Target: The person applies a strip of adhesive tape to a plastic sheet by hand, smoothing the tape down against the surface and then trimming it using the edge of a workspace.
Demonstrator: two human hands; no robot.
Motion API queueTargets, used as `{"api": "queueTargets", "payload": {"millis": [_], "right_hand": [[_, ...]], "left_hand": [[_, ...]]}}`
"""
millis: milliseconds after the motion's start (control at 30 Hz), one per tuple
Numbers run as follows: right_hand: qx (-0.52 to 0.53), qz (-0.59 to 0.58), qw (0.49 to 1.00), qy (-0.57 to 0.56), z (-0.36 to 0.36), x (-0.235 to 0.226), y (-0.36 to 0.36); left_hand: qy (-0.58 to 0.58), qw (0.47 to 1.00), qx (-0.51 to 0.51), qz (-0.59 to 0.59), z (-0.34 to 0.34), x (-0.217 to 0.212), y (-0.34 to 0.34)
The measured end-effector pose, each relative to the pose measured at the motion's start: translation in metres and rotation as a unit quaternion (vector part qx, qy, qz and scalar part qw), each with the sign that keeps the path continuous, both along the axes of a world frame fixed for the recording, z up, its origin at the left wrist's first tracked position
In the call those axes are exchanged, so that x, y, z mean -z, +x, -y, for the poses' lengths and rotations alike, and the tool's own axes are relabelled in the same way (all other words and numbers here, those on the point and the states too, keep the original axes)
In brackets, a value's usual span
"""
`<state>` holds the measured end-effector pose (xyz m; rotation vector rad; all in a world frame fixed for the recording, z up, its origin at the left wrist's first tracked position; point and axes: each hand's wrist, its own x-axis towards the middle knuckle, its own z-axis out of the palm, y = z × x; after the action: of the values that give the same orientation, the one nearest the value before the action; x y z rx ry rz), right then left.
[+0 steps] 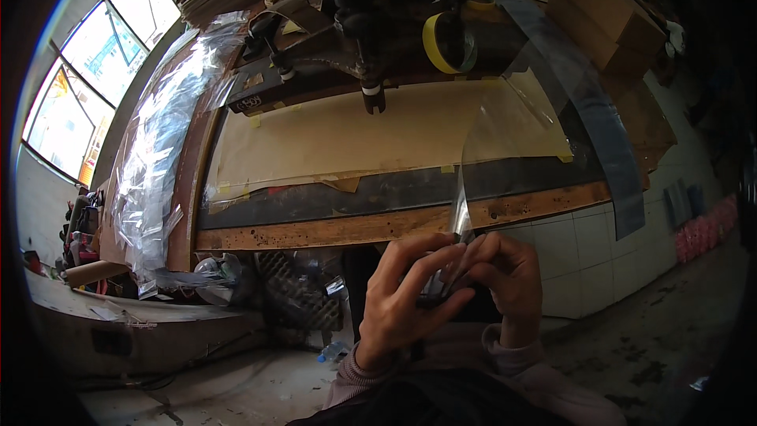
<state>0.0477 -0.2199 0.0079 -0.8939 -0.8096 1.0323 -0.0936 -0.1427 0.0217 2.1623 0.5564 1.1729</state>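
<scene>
As seen in the head view from above, grip taken on a clear plastic film (490,136), its lower end just in front of the near edge of the worktop (410,188). Note the left hand (404,280) and right hand (509,276) close together, each with fingertips pinched on that lower end. From there, rising past the wooden rail (339,229) and slanting over the tan paper sheet (355,138); far end too transparent to trace.

Judged from this view alone: taking up of the film done; letting go or setting down not yet done. Apparently done as well: fixing of the paper to the worktop with short pieces of yellow tape (448,169). Not possible to tell: presence of any fold, cut or join at the pinch, hidden behind the fingers.

Compare, at left, the layered clear plastic sheets (150,158), well apart from both hands; finished pieces or stock, cannot tell which. Note also the yellow tape roll (431,43) beside the dark machine (365,51), out of contact with either hand.
</scene>
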Motion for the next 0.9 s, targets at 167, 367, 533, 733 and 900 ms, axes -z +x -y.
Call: {"api": "queueTargets", "payload": {"millis": [167, 367, 533, 733, 900], "right_hand": [[0.01, -0.048, 0.999, 0.016, -0.015, 0.0, -0.006], [-0.002, 0.04, 0.991, 0.126, -0.028, 0.016, -0.005], [-0.022, 0.034, 0.992, 0.119, -0.03, 0.021, -0.005], [0.0, 0.028, 0.993, 0.112, -0.033, 0.02, -0.005], [-0.013, 0.094, 0.987, 0.128, -0.032, 0.015, 0.001]], "left_hand": [[-0.068, 0.997, 0.033, 0.001, -0.008, -0.003, 0.003], [-0.203, 0.974, 0.09, 0.044, -0.016, 0.001, 0.0], [-0.228, 0.963, 0.116, 0.082, -0.023, 0.01, -0.002], [-0.223, 0.957, 0.155, 0.099, -0.035, 0.025, -0.001], [-0.234, 0.951, 0.162, 0.118, -0.037, 0.027, 0.002]]}}
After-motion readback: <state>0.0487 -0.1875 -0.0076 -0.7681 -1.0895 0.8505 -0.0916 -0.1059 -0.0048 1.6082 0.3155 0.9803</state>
